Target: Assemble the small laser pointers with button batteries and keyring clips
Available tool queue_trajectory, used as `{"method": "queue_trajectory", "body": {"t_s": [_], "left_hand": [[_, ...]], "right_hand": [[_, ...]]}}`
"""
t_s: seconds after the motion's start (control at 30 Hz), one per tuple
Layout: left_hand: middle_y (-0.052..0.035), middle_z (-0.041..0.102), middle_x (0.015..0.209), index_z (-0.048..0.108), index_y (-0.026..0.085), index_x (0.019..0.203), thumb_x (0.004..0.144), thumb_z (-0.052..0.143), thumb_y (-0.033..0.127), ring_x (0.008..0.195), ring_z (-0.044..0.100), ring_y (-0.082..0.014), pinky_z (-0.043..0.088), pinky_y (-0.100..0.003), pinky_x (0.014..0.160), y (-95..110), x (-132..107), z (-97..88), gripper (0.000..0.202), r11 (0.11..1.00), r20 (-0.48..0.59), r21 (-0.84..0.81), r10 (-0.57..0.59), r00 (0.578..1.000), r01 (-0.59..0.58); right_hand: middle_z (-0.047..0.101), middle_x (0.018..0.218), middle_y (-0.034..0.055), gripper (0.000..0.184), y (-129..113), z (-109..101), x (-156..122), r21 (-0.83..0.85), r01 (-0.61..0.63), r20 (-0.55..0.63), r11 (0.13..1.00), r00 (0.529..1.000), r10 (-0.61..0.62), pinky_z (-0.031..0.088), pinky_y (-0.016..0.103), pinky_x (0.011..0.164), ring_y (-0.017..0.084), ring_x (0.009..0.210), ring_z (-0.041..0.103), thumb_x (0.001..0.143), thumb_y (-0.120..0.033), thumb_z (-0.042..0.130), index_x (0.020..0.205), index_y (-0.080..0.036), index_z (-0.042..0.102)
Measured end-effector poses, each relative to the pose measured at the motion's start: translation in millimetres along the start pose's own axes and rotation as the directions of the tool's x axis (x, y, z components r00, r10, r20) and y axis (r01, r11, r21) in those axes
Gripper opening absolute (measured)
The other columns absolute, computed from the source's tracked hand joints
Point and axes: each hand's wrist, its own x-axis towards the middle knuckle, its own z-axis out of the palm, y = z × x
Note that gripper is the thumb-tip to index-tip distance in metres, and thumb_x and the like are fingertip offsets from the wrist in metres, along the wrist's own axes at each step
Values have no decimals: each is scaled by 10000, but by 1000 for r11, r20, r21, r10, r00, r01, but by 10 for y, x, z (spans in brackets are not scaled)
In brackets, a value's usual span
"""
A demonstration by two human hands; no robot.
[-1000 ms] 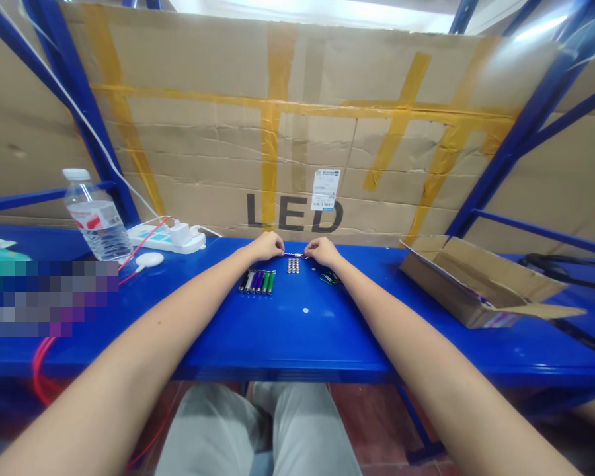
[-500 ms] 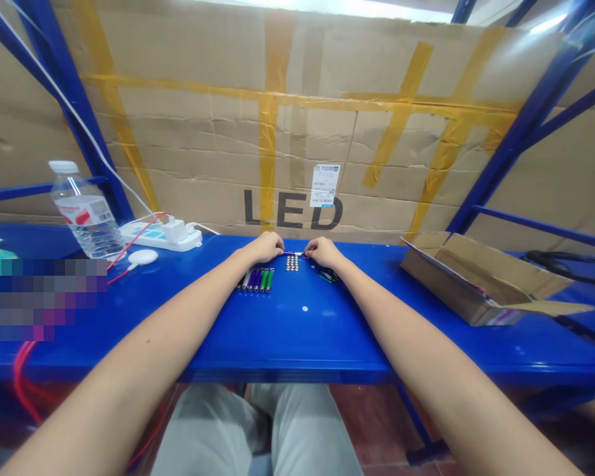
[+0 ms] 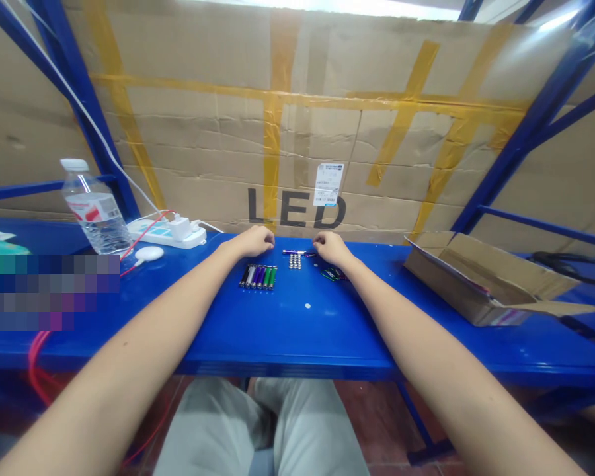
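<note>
Small metal flashlight (image 3: 295, 252) lies between hands on blue counter (image 3: 307, 344), long side running left to right. Right hand (image 3: 330, 248) nearer, just by its tip; left hand (image 3: 254, 241) farther. Hands apart, holding nothing. Button batteries (image 3: 294, 262) just below flashlight.

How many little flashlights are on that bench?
7: six flashlights in a row, one flashlight crosswise between the left hand and right hand. The row is tiny, so one may be hidden.
</note>
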Motion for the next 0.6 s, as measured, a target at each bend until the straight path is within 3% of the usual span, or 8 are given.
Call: {"method": "queue_trajectory", "body": {"t_s": [0.13, 0.27, 0.4, 0.6], "left_hand": [[-47, 758, 857, 762, 186, 842, 755, 636, 315, 794, 661, -183, 457, -251, 714, 23, -96, -178, 200, 997, 133, -72, 19, 991, -10], [-24, 747, 790, 759, 193, 794, 695, 661, 358, 719, 638, -168, 436, -247, 651, 162, -143, -224, 216, 996, 256, -80, 49, 965, -29], [-8, 721, 708, 764, 193, 775, 622, 667, 285, 635, 593, -156, 405, -246, 589, 280, -163, -177, 204, 999, 302, -51, 19, 953, -4], [-19, 723, 706, 778, 199, 755, 603, 700, 281, 648, 593, -169, 403, -253, 589, 303, -154, -103, 189, 998, 290, -59, 15, 957, 2]], "right_hand": [[736, 897, 98, 207, -205, -109, -104, 5, 121, -47, 993, 992, -120, 414, 247, 701, 178, 803, 620, 884, -199, 533, 895, -125, 726], [647, 695, 20, 194, -569, -151, -300, 41, 287, 198, 957, 936, -290, 346, 236, 597, 124, 643, 514, 858, -277, 580, 753, -142, 673], [472, 544, -28, 314, -894, -130, -513, 25, 280, 384, 960, 883, -268, 268, 257, 521, 105, 534, 390, 841, -395, 603, 629, -164, 591], [517, 552, 0, 309, -1011, -16, -604, -37, 278, 445, 960, 865, -234, 298, 265, 538, 136, 564, 475, 850, -413, 625, 651, -176, 617]]}}
